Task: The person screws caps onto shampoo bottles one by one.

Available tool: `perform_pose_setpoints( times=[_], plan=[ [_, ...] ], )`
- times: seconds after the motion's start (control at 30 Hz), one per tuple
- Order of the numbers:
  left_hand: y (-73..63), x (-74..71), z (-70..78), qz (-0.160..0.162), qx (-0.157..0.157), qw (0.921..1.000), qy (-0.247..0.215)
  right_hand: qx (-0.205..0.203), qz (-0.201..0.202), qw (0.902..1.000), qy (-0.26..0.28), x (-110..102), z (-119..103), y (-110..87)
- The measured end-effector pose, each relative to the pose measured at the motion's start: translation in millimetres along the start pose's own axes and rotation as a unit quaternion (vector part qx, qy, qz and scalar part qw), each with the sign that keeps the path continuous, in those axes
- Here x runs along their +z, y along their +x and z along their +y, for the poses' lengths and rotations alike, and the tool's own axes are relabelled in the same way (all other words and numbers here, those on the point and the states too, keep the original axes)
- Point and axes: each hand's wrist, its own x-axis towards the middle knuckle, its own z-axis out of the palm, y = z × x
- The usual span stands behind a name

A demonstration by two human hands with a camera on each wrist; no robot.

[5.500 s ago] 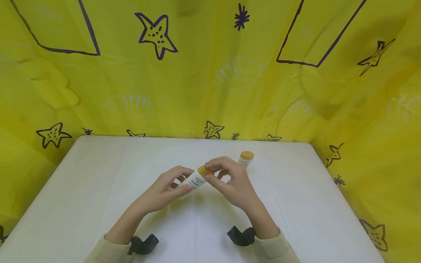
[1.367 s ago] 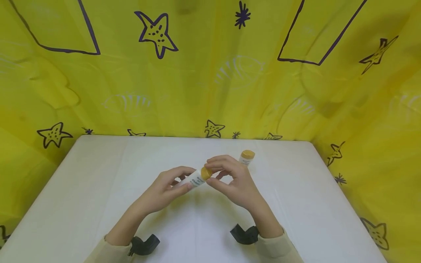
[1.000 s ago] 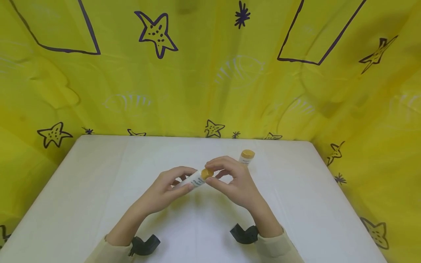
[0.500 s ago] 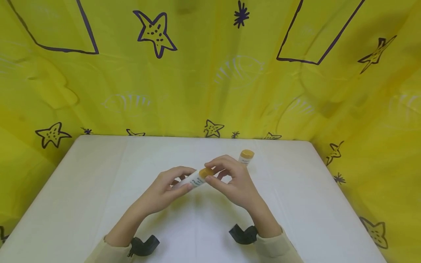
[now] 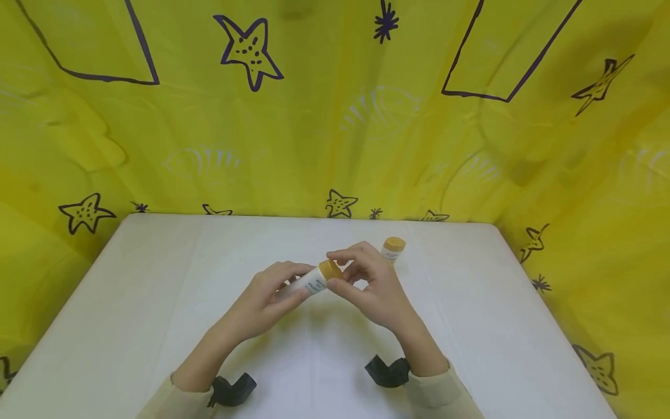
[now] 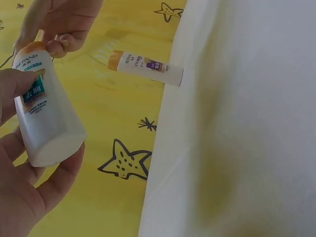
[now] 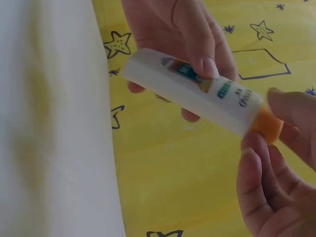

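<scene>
Above the middle of the white table, my left hand grips the body of a small white bottle with a teal label, tilted up to the right. My right hand pinches its orange cap between thumb and fingers. A second white bottle with an orange cap stands upright on the table just behind my right hand.
A yellow curtain with dark star drawings closes off the back and both sides of the table. Black wrist mounts sit at both beige sleeves near the front edge.
The hands keep their grip on the bottle and cap. The bottle has risen slightly and the right fingers have shifted a little around the cap.
</scene>
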Motion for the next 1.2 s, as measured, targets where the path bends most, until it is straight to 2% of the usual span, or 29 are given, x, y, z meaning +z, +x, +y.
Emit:
perform_pose_setpoints(
  times=[0.13,0.23,0.33,0.47,0.63,0.7,0.83,1.03,1.2],
  plan=[
    [0.2,-2.4,-2.9,-0.041,-0.033,0.9953,-0.081,-0.029,-0.032,0.9989,0.017,-5,2,-0.2],
    [-0.7,-5.0,-4.4,-0.093,-0.061,0.9837,-0.142,-0.058,-0.053,0.9969,0.007,-8,4,0.3],
    [-2.2,-7.0,-5.8,-0.132,-0.075,0.9723,-0.177,-0.078,-0.072,0.9944,-0.003,-10,4,1.0],
    [-3.0,-6.5,-7.6,-0.153,-0.066,0.9639,-0.207,-0.106,-0.092,0.9901,0.005,-12,5,1.1],
    [-3.1,-4.6,-8.2,-0.151,-0.045,0.9600,-0.231,-0.137,-0.088,0.9865,0.019,-12,8,0.8],
    [-2.6,-3.7,-7.8,-0.146,-0.036,0.9605,-0.234,-0.149,-0.084,0.9850,0.024,-11,9,1.3],
    [-1.3,-2.6,-6.0,-0.128,-0.022,0.9672,-0.219,-0.171,-0.076,0.9818,0.030,-10,9,3.2],
    [-2.2,-0.2,-2.2,-0.101,-0.029,0.9807,-0.165,-0.178,-0.058,0.9819,0.033,-6,8,3.9],
    [-2.7,3.6,1.6,-0.078,-0.042,0.9883,-0.124,-0.177,-0.031,0.9836,0.010,-3,11,3.8]
  ],
)
